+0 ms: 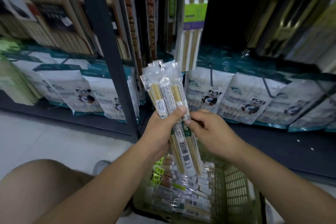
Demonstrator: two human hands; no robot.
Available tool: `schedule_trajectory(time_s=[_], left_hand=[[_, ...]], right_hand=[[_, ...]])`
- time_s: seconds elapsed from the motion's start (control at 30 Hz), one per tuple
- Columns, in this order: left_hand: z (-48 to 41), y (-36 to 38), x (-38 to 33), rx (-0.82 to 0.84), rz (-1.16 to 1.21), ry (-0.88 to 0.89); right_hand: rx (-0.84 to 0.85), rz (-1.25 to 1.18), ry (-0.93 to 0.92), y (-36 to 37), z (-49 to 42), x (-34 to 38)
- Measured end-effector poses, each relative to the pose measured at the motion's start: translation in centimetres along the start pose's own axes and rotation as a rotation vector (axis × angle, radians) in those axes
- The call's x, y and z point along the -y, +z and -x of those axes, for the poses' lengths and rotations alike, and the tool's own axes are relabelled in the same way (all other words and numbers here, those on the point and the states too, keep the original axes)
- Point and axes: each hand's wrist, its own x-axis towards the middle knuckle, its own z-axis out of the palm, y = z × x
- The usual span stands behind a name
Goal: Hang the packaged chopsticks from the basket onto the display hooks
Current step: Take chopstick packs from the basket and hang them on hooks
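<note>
At the centre of the frame, the left hand's thumb (pixel 181 110) presses across the front of a fanned bundle of packaged chopsticks (pixel 163 87), its other fingers curled behind the bundle and gripping it upright. Just to the right, the right hand's thumb (pixel 188 122) and forefinger pinch the edge of one pack in the same bundle, about halfway down its length. The left hand (pixel 161 129) and right hand (pixel 211 131) sit close together, nearly touching.

The bundle's clear tops point up towards the shelves; its lower ends hang over a green basket (pixel 234 183) at lower centre-right, which holds many more loose packs (pixel 181 192). A dark rack post (pixel 109 51) runs down from the upper left. Hanging packs (pixel 192 23) show at upper centre, blurred. Panda-printed bags (pixel 209 94) line the bottom shelf across the middle. A bare knee (pixel 45 187) fills the lower left above the pale floor (pixel 36 136).
</note>
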Motion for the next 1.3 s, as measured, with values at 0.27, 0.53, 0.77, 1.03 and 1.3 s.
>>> schedule_trajectory(time_s=[0.27,0.53,0.77,1.03,1.3], left_hand=[[-2.2,3.2,-8.2,0.189,-0.208,0.305],[-5.7,4.9,-13.4,0.235,-0.315,0.464],[-7.9,4.8,-12.9,0.234,-0.229,0.425],[-8.4,4.8,-12.4,0.166,-0.208,0.413],[-8.6,5.7,-12.6,0.126,-0.224,0.517]], right_hand=[[-0.321,-0.332,-0.025,-6.1,-2.4,4.6],[-0.493,-0.333,-0.118,-11.7,-7.2,8.1],[-0.501,-0.376,-0.044,-12.4,-10.5,7.4],[-0.548,-0.406,-0.051,-11.2,-11.5,7.0],[-0.584,-0.325,-0.136,-12.3,-11.7,7.0]])
